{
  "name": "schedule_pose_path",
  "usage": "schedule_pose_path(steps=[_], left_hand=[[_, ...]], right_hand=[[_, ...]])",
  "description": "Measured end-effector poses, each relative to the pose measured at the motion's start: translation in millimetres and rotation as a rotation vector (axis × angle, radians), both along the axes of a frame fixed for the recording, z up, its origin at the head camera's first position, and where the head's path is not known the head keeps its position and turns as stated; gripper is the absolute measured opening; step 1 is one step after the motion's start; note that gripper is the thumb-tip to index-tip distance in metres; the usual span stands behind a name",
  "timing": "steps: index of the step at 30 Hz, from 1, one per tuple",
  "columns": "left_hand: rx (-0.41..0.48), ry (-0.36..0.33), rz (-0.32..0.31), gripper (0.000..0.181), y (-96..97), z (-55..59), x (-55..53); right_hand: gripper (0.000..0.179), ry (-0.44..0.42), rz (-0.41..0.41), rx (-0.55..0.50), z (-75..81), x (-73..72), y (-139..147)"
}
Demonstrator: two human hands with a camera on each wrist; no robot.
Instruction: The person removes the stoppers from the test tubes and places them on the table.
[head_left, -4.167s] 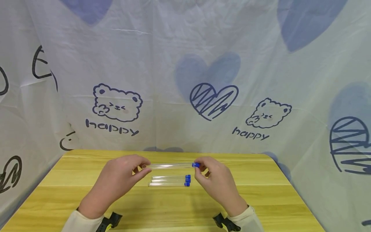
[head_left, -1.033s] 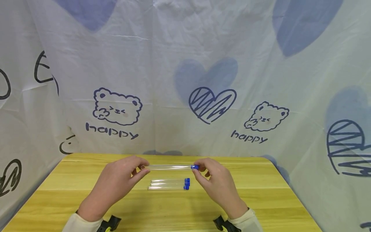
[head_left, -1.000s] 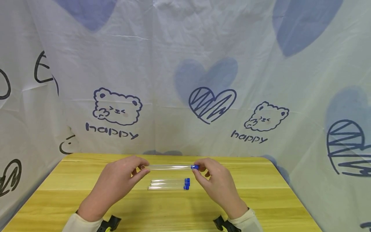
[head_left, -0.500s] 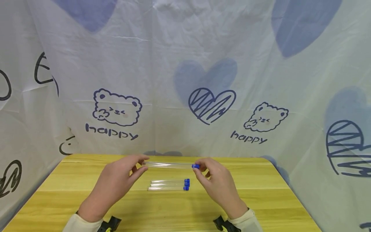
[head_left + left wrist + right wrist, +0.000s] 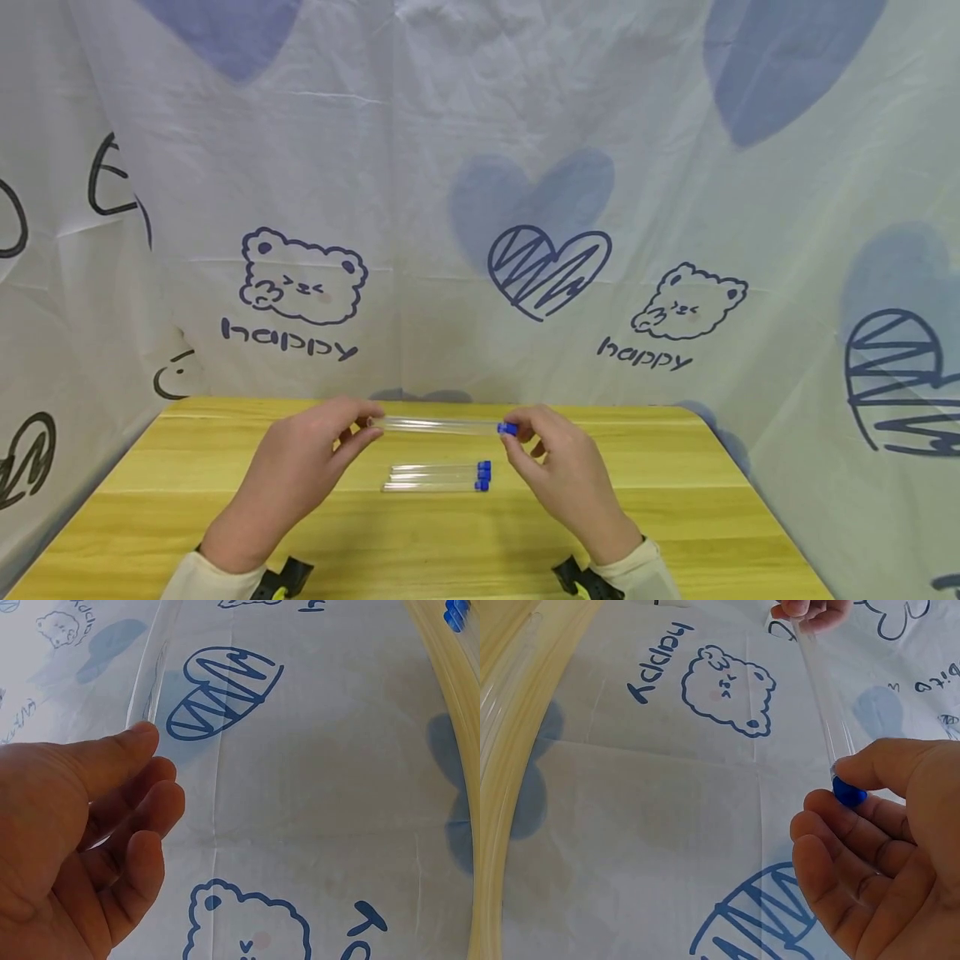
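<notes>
A clear test tube (image 5: pixel 442 426) with a blue cap (image 5: pixel 507 428) is held level above the table, spanning both hands in the head view. At its uncapped end, my left hand (image 5: pixel 311 446) pinches the tube between thumb and forefinger. My right hand (image 5: pixel 562 458) pinches the blue cap, as the right wrist view also shows with the cap (image 5: pixel 849 792) between thumb and fingers. Nearer to me, three similar capped tubes (image 5: pixel 435 477) lie side by side on the table, their blue caps toward the right.
The wooden table (image 5: pixel 435 550) has a pale yellow grain. Behind it and at both sides hangs a white cloth (image 5: pixel 435 350) printed with bears and hearts. A black strap (image 5: pixel 285 577) circles the left wrist, and another strap (image 5: pixel 587 578) the right.
Since a second ago, the held tube's left end has risen slightly, and the left fingertips have shifted a little left, exposing more of that end. The three lying tubes stay put.
</notes>
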State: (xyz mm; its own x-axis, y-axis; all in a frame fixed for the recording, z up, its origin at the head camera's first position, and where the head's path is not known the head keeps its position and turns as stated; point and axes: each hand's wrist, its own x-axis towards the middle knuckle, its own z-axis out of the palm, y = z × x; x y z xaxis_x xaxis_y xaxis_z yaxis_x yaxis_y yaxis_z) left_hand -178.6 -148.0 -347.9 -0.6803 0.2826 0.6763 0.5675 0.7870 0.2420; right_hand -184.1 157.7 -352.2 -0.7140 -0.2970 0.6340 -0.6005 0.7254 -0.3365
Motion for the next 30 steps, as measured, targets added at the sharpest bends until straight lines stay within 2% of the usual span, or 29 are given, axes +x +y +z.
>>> schedule_pose_path(steps=[4,9,13,22,30], left_hand=[[0.005,0.037,0.001,0.018,-1.5,0.5,-0.5],[0.019,0.041,0.013,0.018,-1.4,1.5,-1.2],[0.030,0.076,0.012,0.019,-2.4,0.9,-1.9],[0.062,0.126,-0.007,0.019,-4.1,2.0,-1.2],[0.115,0.149,-0.020,0.023,-5.2,4.4,1.0]], right_hand=[[0.011,0.040,0.004,0.045,0.6,1.1,-0.7],[0.011,0.078,0.039,0.085,1.2,2.1,-0.4],[0.011,0.107,0.082,0.116,1.1,1.7,0.1],[0.011,0.199,0.196,0.109,1.4,-0.3,2.8],[0.011,0.202,0.257,0.125,1.4,0.5,2.4]])
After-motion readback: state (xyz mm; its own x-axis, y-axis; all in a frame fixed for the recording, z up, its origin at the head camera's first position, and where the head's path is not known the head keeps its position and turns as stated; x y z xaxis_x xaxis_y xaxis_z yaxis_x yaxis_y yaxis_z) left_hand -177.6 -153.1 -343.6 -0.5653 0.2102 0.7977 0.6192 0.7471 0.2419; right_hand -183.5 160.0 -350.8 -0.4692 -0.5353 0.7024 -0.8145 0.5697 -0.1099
